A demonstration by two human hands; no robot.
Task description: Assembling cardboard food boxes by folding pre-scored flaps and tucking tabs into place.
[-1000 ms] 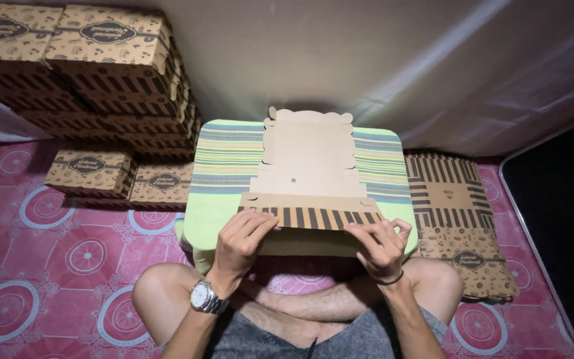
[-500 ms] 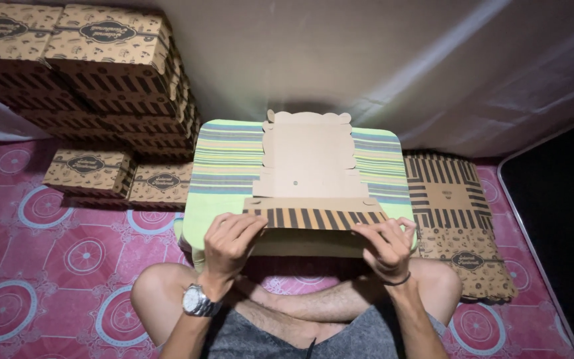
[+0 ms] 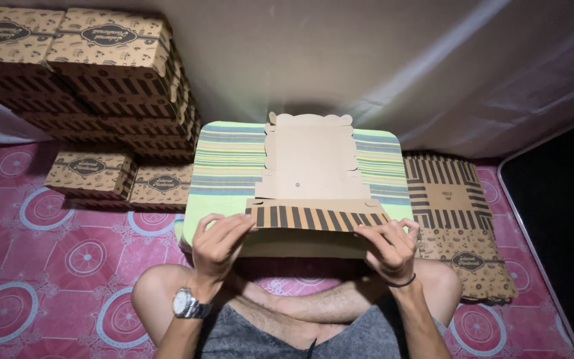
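Cardboard lies flat on the striped low table (image 3: 227, 166) over my crossed legs: an unfolded box blank (image 3: 310, 166), its striped front flap (image 3: 317, 217) bent up toward me. My left hand (image 3: 217, 246) pinches the flap's left end, fingers curled over its edge. My right hand (image 3: 390, 249) grips the right end likewise. Finished boxes (image 3: 94, 73) stack against the wall at left; flat blanks (image 3: 456, 213) pile right of the table.
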